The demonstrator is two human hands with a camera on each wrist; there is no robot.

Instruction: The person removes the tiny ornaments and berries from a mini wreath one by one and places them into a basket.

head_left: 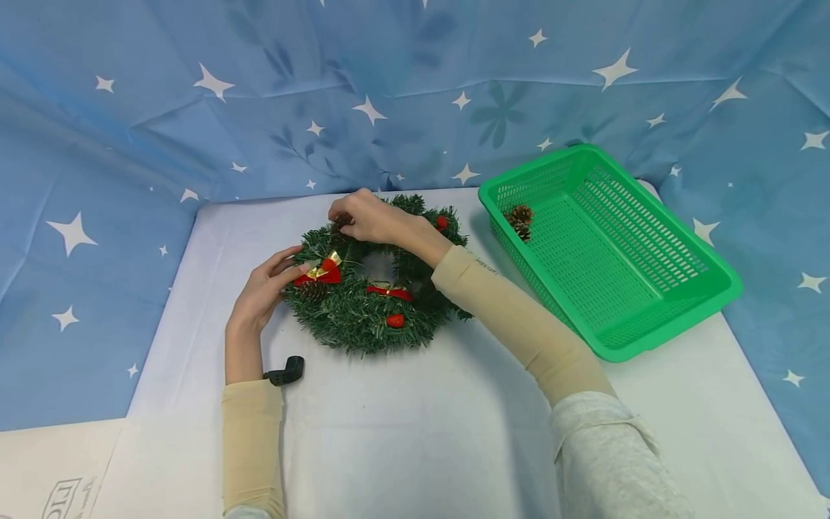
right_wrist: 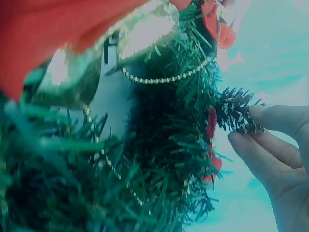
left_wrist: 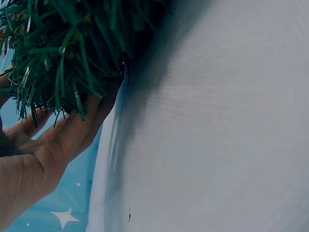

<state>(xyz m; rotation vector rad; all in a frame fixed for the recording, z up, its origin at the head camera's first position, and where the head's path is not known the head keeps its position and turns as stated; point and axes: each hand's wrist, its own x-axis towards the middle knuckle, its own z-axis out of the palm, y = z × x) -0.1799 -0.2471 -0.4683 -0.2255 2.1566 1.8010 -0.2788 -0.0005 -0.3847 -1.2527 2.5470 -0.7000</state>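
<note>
A green tinsel wreath [head_left: 350,324] lies on the white table, decorated with a red and gold bow [head_left: 320,275], a smaller red bow [head_left: 389,291] and red berries [head_left: 395,321]. My left hand [head_left: 259,292] grips its left edge, thumb on top beside the bow; in the left wrist view the fingers [left_wrist: 79,128] reach under the greenery [left_wrist: 63,58]. At the wreath's far left part, my right hand [head_left: 379,216] pinches a pine cone [right_wrist: 237,112] between thumb and fingers, against the greenery. Another pine cone [head_left: 313,291] sits below the larger bow.
To the right stands a green plastic basket [head_left: 616,353] with a few pine cones [head_left: 520,220] in its left corner. Blue star-printed cloth [head_left: 415,108] hangs behind and at the sides of the table. A black wrist camera [head_left: 288,370] juts from the left wrist.
</note>
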